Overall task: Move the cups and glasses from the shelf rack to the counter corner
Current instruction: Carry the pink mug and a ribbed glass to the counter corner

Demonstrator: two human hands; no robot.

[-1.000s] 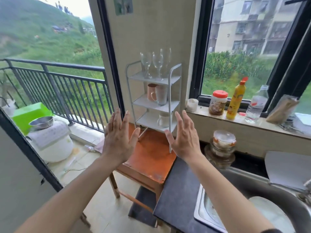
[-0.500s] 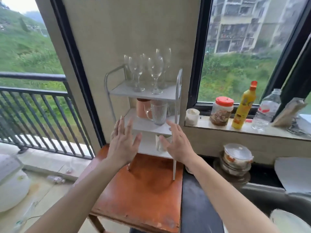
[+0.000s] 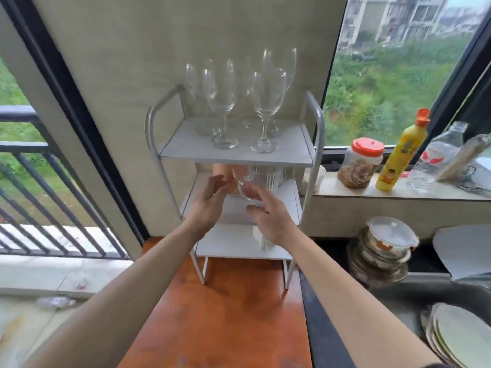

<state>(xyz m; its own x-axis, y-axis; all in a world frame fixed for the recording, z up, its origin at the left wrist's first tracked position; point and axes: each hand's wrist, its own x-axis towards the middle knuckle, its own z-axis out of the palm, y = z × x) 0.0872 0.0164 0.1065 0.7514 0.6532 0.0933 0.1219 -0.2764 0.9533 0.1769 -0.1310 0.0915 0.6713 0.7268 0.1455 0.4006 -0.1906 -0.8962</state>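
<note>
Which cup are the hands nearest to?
The clear glass mug on the middle shelf of the rack: the left hand and right hand are by its handle. The pink cup stands farther back, and the white mug a shelf lower.

Wine glasses (image 3: 267, 107) top the rack (image 3: 309, 155) (mugs (image 3: 261, 176) below).

You are facing a white shelf rack (image 3: 236, 153) carrying clear wine glasses (image 3: 267, 102), a clear ribbed mug (image 3: 267, 176) and a terracotta-pink cup (image 3: 222, 171), standing on the rust-orange surface (image 3: 225, 314).

top shelf (image 3: 233, 156) low over glass mug (image 3: 265, 177) — front open, rack post (image 3: 309, 181) right
</note>
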